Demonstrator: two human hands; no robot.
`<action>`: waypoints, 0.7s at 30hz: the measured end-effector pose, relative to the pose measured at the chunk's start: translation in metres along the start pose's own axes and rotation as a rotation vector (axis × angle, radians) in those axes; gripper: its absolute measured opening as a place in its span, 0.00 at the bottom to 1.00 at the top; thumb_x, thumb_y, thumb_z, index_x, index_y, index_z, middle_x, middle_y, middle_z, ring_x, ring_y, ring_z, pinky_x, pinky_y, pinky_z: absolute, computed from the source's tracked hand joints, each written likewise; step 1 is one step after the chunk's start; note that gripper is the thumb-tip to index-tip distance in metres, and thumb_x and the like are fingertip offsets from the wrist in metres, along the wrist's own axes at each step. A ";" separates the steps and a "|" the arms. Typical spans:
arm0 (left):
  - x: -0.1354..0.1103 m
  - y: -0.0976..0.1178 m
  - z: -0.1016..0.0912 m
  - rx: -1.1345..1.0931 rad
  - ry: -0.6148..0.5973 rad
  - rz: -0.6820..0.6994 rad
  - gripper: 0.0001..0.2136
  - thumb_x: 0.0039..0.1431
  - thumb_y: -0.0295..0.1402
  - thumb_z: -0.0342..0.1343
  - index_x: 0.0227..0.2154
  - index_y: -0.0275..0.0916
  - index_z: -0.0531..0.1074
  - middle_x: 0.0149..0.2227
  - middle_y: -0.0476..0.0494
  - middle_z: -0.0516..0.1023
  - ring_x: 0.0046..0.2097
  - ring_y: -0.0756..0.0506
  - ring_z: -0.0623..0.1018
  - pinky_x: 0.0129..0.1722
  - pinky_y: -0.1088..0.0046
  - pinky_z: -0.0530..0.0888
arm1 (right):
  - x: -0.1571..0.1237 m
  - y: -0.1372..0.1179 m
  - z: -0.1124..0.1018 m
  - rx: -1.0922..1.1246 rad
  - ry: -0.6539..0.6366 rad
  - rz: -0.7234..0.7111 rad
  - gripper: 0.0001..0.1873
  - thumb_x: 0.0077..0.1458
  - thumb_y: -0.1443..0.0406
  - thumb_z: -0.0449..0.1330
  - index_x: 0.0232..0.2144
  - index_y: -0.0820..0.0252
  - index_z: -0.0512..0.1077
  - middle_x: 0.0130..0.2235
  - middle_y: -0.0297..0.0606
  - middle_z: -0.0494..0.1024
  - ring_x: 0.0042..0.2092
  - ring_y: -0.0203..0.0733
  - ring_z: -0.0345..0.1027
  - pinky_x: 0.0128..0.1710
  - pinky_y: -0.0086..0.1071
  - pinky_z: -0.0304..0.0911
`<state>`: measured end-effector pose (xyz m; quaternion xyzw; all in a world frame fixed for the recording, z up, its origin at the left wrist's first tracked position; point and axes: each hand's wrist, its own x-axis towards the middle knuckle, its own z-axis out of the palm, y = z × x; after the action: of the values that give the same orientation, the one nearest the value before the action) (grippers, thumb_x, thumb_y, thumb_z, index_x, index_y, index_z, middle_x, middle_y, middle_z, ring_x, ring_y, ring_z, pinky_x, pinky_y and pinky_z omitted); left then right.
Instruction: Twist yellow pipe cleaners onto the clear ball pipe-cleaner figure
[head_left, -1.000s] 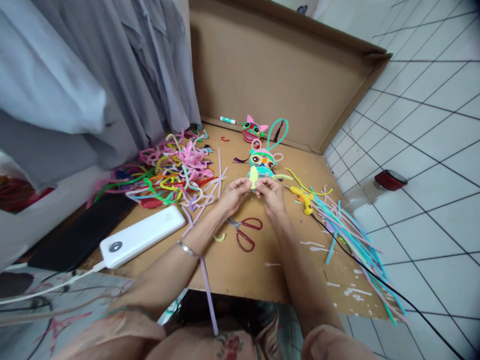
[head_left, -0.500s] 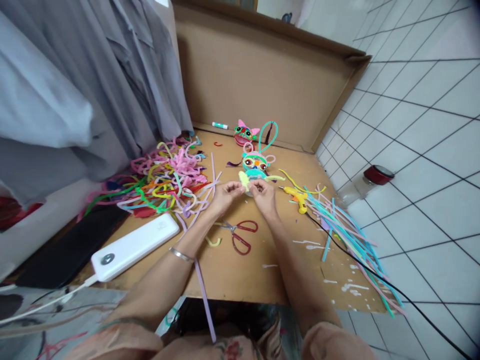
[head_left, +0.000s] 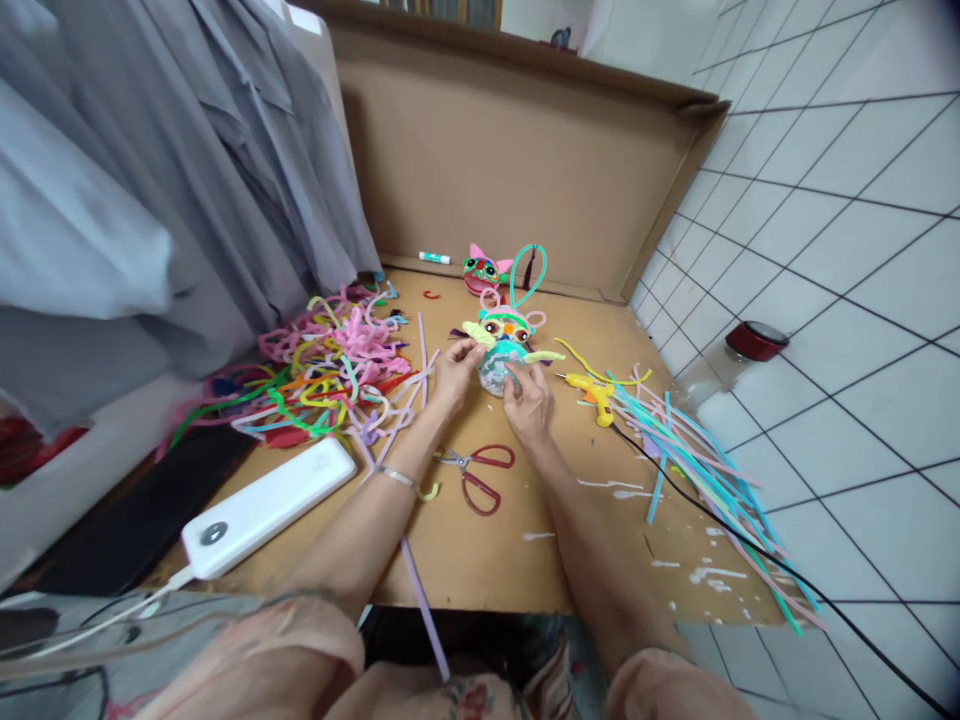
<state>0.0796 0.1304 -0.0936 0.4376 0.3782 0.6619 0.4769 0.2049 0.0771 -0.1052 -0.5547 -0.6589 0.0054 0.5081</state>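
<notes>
Fingers of the left hand (head_left: pixel 455 372) are pinched on a pale yellow piece (head_left: pixel 475 331) beside the toy (head_left: pixel 507 347), mid-tabletop (head_left: pixel 487 560); those of the right hand (head_left: pixel 529 400) touch its clear base (head_left: pixel 492 375) — whether clamped, one cannot tell. Steadying the base would probably help seat the piece squarely. Scissors (head_left: pixel 464 464) and glue gun (head_left: pixel 597 393) lie near — cardboard (head_left: pixel 517 175) behind, tiled wall (head_left: pixel 840 260) at right.

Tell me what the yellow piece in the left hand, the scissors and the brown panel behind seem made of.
Yellow piece: probably chenille stem, fuzzy and matte, given its soft edges.
Scissors: grey metal blades with a sheen; smooth red handles, perhaps plastic.
Brown panel: likely cardboard, matte, with folded edges.
</notes>
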 end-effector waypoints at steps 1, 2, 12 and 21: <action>0.001 -0.004 0.000 -0.010 -0.001 -0.004 0.16 0.38 0.43 0.65 0.24 0.37 0.70 0.25 0.52 0.70 0.28 0.52 0.67 0.31 0.77 0.65 | 0.000 0.001 0.001 -0.009 -0.009 0.002 0.15 0.56 0.64 0.53 0.41 0.57 0.77 0.37 0.43 0.74 0.39 0.43 0.68 0.42 0.34 0.64; 0.001 -0.007 0.000 -0.020 -0.004 -0.009 0.16 0.38 0.43 0.66 0.24 0.37 0.70 0.25 0.52 0.70 0.28 0.53 0.67 0.31 0.77 0.65 | 0.000 0.002 0.001 -0.008 -0.012 0.008 0.15 0.56 0.64 0.53 0.42 0.57 0.76 0.37 0.43 0.73 0.38 0.43 0.68 0.42 0.35 0.64; 0.006 -0.012 0.008 -0.030 -0.016 -0.031 0.15 0.37 0.41 0.66 0.24 0.36 0.71 0.24 0.51 0.72 0.28 0.53 0.67 0.30 0.77 0.65 | 0.002 0.005 0.003 0.139 0.056 0.076 0.13 0.53 0.65 0.54 0.39 0.61 0.75 0.39 0.44 0.73 0.38 0.42 0.68 0.38 0.35 0.66; 0.007 -0.017 0.008 -0.005 -0.026 -0.012 0.15 0.38 0.41 0.66 0.24 0.35 0.74 0.25 0.50 0.74 0.29 0.51 0.70 0.34 0.75 0.67 | 0.001 0.009 0.005 0.162 0.114 0.094 0.13 0.53 0.65 0.55 0.39 0.61 0.75 0.37 0.41 0.72 0.33 0.37 0.66 0.33 0.31 0.66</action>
<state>0.0911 0.1426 -0.1048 0.4428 0.3729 0.6540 0.4870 0.2084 0.0845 -0.1123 -0.5415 -0.5996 0.0510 0.5870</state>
